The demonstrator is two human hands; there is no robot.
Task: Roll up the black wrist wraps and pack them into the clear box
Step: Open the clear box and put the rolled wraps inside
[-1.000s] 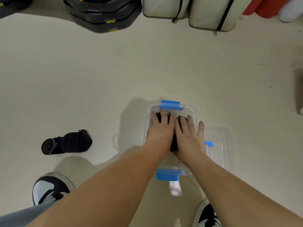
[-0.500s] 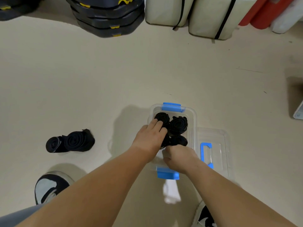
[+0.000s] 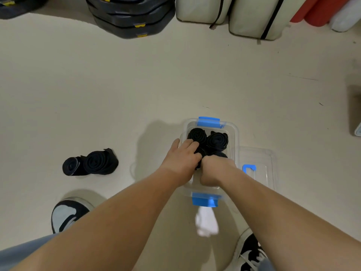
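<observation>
Since a moment ago, both hands have stayed down in the box [image 3: 235, 133] and barely shifted, my right hand [image 3: 213, 171] curled a little tighter at the near end. That hand is closed into a fist over a roll I cannot see clearly. My left hand [image 3: 182, 157] is half open, fingers bent and pressing on the rolls [image 3: 212, 140] at the box's left side; I cannot tell whether it grips one. Two black rolls stand on end at the far end, spirals up, touching each other, with more dark rolls partly hidden under my knuckles. Blue clips sit at the far and near ends. The lid [image 3: 259, 167] lies on the floor [image 3: 136, 85] just right of the box. Two more rolls [image 3: 90, 163] lie together on the floor well to the left, beyond my left shoe [image 3: 66, 214].
</observation>
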